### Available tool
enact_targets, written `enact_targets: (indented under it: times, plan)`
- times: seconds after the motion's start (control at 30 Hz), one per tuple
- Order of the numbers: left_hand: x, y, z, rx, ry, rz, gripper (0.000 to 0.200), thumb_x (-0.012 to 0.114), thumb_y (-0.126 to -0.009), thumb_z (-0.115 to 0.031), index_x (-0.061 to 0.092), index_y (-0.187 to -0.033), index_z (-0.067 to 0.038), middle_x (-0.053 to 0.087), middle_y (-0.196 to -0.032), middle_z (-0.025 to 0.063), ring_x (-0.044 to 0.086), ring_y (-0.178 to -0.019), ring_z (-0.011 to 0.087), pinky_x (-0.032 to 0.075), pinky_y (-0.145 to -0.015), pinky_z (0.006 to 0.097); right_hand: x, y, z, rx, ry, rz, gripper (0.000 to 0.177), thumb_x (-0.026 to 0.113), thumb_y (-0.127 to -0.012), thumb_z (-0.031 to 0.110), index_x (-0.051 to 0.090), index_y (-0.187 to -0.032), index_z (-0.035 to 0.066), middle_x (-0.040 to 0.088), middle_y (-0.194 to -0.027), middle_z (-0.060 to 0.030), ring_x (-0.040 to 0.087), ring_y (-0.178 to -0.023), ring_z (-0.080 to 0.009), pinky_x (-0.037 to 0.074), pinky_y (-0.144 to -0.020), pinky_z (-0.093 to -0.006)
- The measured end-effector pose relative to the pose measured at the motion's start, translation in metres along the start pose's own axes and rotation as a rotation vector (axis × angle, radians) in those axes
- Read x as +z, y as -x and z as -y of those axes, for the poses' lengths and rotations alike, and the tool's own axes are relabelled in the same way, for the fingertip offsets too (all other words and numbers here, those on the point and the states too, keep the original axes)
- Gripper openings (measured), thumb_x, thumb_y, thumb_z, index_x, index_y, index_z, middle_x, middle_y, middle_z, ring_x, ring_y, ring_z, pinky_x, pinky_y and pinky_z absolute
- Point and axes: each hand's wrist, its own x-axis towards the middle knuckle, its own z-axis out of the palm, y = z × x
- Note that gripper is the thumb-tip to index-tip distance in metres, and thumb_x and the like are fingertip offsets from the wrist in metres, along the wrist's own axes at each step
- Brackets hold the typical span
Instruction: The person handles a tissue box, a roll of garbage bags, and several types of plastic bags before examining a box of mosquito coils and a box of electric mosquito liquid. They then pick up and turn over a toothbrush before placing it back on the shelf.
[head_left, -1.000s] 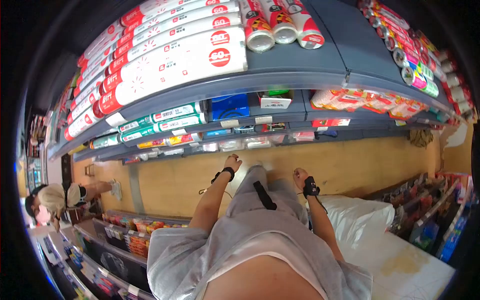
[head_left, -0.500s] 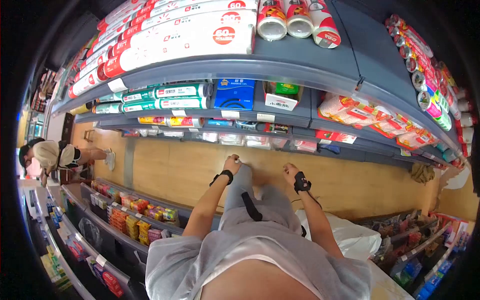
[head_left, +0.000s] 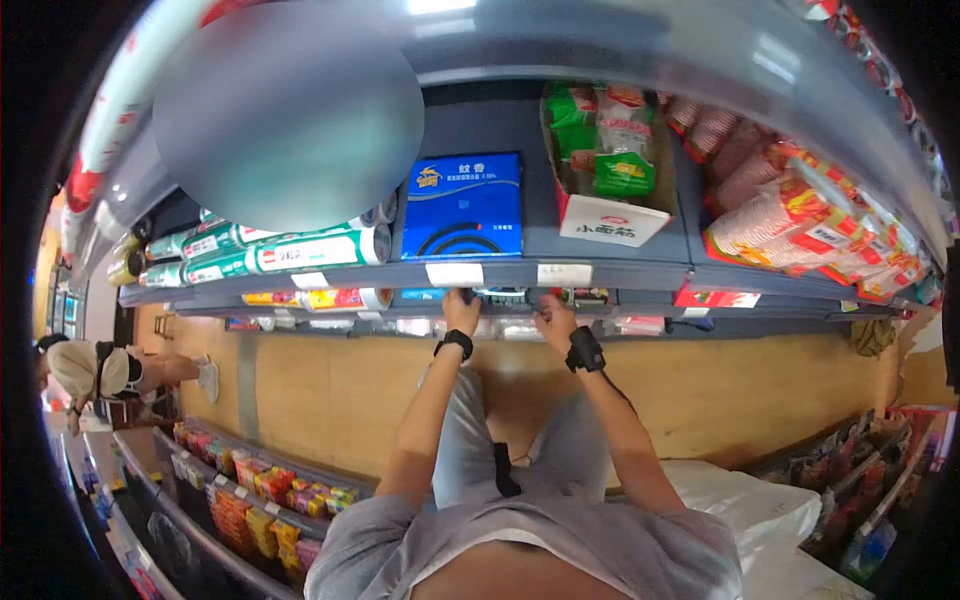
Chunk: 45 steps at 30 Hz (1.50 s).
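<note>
My left hand (head_left: pixel 462 313) is at the front of a lower shelf, just under the price-tag strip, its fingertips hidden among the goods. Beside it, my right hand (head_left: pixel 556 323) has bent fingers a little apart, with no held thing visible. Dark and blue packets (head_left: pixel 505 296) lie between and around the hands, too small to make out. On the shelf above are a blue mosquito coil box (head_left: pixel 463 205) and an open carton (head_left: pixel 615 218) of green and red snack packs. Both wrists wear black bands.
Green-and-white rolls (head_left: pixel 310 250) lie left of the blue box; wrapped stacks of paper cups (head_left: pixel 790 225) sit to the right. A low shelf of small boxes (head_left: pixel 265 480) runs behind me on the left. Another person (head_left: pixel 120 370) is bending at far left. A white plastic bag (head_left: pixel 740 500) is behind me.
My view has moved closer to the shelves, with the blue box and carton appearing larger. Both hands have gone forward from above the floor to the lower shelf's front.
</note>
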Motion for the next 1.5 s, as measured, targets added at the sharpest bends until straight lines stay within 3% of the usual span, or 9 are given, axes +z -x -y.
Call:
enact_targets:
  times: [0.1,0.17,0.4,0.47,0.6,0.83,1.07,1.33,1.5]
  plan:
    - [0.039,-0.014,0.048,0.038,0.086,-0.034,0.037,0.061,-0.062,-0.015,0.047,-0.090,0.004,0.050,-0.087,0.0195,0.045,-0.084,0.0348,0.036,-0.075,0.0407,0.035,-0.011,-0.021,-0.057,0.166,-0.199,0.033,0.055,-0.073,0.017,0.048,-0.099,0.000,0.052,-0.090,-0.0201,0.050,-0.082,-0.0367,0.041,-0.067,-0.0433]
    - [0.028,-0.010,0.031,-0.015,0.138,0.104,0.036,0.062,-0.062,-0.016,0.049,-0.088,0.006,0.051,-0.085,0.0196,0.046,-0.081,0.0341,0.038,-0.073,0.0387,0.052,-0.013,-0.032,-0.119,0.263,-0.286,0.026,0.056,-0.071,0.012,0.051,-0.091,-0.003,0.053,-0.084,-0.0173,0.053,-0.073,-0.0314,0.044,-0.064,-0.0375]
    - [0.035,0.006,0.030,0.225,0.144,-0.103,0.039,0.059,-0.067,-0.013,0.047,-0.099,0.006,0.049,-0.091,0.0200,0.045,-0.090,0.0336,0.036,-0.080,0.0373,0.060,-0.006,-0.019,-0.237,0.188,-0.423,0.023,0.054,-0.074,0.010,0.050,-0.092,-0.004,0.048,-0.091,-0.0151,0.051,-0.071,-0.0262,0.044,-0.059,-0.0323]
    - [0.031,0.014,0.019,0.191,0.204,-0.071,0.043,0.058,-0.068,-0.010,0.041,-0.105,0.003,0.045,-0.100,0.0188,0.039,-0.098,0.0329,0.030,-0.086,0.0374,0.058,-0.003,-0.017,-0.244,0.113,-0.394,0.027,0.052,-0.076,0.013,0.047,-0.095,-0.005,0.047,-0.095,-0.0176,0.049,-0.082,-0.0338,0.041,-0.071,-0.0353]
    - [0.035,0.028,0.005,0.325,0.359,-0.204,0.044,0.055,-0.069,-0.004,0.037,-0.109,0.000,0.041,-0.105,0.0175,0.036,-0.102,0.0303,0.027,-0.089,0.0359,0.056,0.010,-0.017,-0.266,0.029,-0.351,0.029,0.053,-0.076,0.011,0.045,-0.097,-0.005,0.045,-0.097,-0.0181,0.048,-0.084,-0.0323,0.040,-0.072,-0.0348]
    - [0.024,0.058,-0.026,0.332,0.842,-0.116,0.037,0.048,-0.077,0.002,0.035,-0.111,-0.002,0.042,-0.106,0.0073,0.041,-0.097,0.0125,0.035,-0.077,0.0235,0.030,0.028,0.000,-0.485,0.041,-0.517,0.038,0.054,-0.074,0.005,0.038,-0.106,-0.003,0.039,-0.113,-0.0192,0.037,-0.105,-0.0323,0.029,-0.089,-0.0385]
    - [-0.002,0.094,-0.052,0.421,1.019,-0.007,0.038,0.046,-0.077,0.004,0.034,-0.112,0.001,0.043,-0.110,0.0119,0.041,-0.106,0.0168,0.029,-0.091,0.0285,-0.007,0.038,0.035,-0.773,-0.445,-0.538,0.036,0.048,-0.072,-0.001,0.035,-0.105,-0.002,0.032,-0.120,-0.0215,0.036,-0.110,-0.0273,0.024,-0.095,-0.0355]
    - [-0.011,0.109,-0.075,0.500,1.137,0.084,0.042,0.047,-0.074,0.006,0.033,-0.114,0.002,0.046,-0.105,0.0100,0.044,-0.099,0.0142,0.034,-0.086,0.0260,-0.033,0.056,0.051,-0.733,-0.527,-0.578,0.039,0.048,-0.069,-0.003,0.035,-0.106,-0.001,0.035,-0.115,-0.0181,0.038,-0.105,-0.0231,0.028,-0.092,-0.0333]
    - [0.009,0.102,-0.061,0.648,1.304,0.171,0.056,0.055,-0.065,0.008,0.031,-0.115,0.000,0.045,-0.103,0.0093,0.046,-0.090,0.0128,0.037,-0.077,0.0239,-0.033,0.065,0.032,-0.583,-0.847,-0.533,0.048,0.049,-0.068,-0.002,0.031,-0.113,-0.002,0.038,-0.114,-0.0173,0.037,-0.109,-0.0254,0.027,-0.093,-0.0351]
